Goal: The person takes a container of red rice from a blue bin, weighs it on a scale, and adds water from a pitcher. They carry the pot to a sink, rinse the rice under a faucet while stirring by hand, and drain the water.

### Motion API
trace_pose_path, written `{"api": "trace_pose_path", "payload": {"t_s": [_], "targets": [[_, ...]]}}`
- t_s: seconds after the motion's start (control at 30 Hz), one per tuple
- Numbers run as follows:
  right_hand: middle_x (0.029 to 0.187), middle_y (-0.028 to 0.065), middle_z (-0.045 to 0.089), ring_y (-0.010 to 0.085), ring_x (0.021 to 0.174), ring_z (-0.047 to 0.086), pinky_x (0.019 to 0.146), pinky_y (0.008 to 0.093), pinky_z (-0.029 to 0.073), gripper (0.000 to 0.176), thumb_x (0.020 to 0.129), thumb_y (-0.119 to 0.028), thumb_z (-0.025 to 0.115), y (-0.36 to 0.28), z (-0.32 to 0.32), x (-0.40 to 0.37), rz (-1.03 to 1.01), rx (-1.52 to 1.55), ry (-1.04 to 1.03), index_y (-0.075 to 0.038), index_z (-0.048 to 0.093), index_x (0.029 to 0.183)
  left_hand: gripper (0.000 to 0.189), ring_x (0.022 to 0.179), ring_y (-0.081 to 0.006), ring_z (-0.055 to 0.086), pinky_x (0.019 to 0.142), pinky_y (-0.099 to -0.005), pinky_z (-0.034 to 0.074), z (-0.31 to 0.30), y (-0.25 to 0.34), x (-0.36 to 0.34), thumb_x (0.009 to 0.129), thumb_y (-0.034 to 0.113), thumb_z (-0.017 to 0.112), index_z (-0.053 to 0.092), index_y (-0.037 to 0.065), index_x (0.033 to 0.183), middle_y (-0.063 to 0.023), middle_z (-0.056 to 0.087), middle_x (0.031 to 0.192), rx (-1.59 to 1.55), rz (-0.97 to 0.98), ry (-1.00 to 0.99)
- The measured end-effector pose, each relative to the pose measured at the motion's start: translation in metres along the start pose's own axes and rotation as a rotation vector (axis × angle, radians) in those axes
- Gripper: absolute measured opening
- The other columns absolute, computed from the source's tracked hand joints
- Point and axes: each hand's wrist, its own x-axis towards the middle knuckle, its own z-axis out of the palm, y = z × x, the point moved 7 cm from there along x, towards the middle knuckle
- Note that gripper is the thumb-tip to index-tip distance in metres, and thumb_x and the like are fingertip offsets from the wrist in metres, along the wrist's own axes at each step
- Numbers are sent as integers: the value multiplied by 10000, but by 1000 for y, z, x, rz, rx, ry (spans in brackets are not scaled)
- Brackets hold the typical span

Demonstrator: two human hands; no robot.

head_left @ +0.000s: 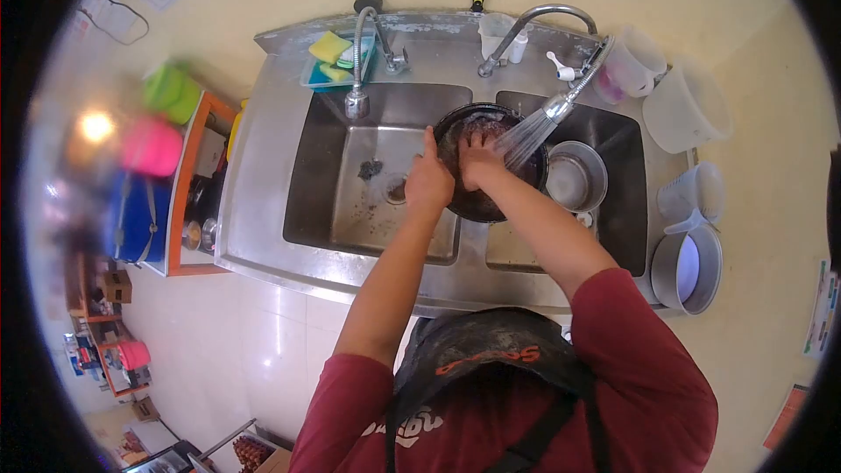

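Observation:
A round black pan rests over the divider between two sink basins, with water in it. My left hand grips its left rim, the index finger stretched along the edge and the other fingers curled. Inside the pan, my right hand presses down with fingers spread; nothing shows in its grasp. Water sprays from the spray head of the right faucet into the pan, beside my right hand. A metal pot stands in the right basin, close to the pan's right side.
Food scraps lie in the left basin near its drain. The left faucet hangs over that basin. A tub with sponges sits behind it. Plastic containers and a round metal tin line the counter's right edge.

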Motion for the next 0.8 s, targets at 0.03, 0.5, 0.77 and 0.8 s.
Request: {"api": "trace_pose_path", "payload": {"t_s": [0.03, 0.5, 0.77, 0.8], "targets": [[1601, 179, 187, 430, 1430, 295, 1141, 560, 302, 883, 688, -137, 780, -2, 11, 14, -23, 21, 14, -78, 377, 1472, 710, 1084, -441, 612, 908, -513, 498, -2, 0, 0, 972, 171, 458, 99, 268, 1578, -275, 549, 1230, 8, -1, 0], [1156, 221, 661, 370, 1118, 630, 940, 459, 510, 418, 762, -232, 745, 29, 13, -10, -461, 224, -145, -105, 681, 1156, 682, 1058, -440, 619, 891, -521, 501, 3, -4, 3, 979, 168, 432, 117, 258, 1577, -275, 556, 1205, -7, 31, 25], [1470, 237, 394, 427, 1327, 440, 1076, 490, 400, 735, 848, -533, 666, 33, -1, -66, -270, -44, 95, -165, 453, 1448, 688, 1052, -438, 624, 887, -523, 503, -4, 1, -4, 963, 170, 461, 145, 254, 1569, -270, 563, 1183, 6, 27, 34], [1443, 235, 436, 416, 1312, 464, 1073, 487, 406, 729, 852, -545, 656, 32, 0, -65, -245, -78, 120, -157, 464, 1439, 693, 1052, -437, 625, 887, -523, 503, -4, 0, -3, 961, 171, 465, 143, 255, 1569, -270, 565, 1182, 0, 32, 40]]}}
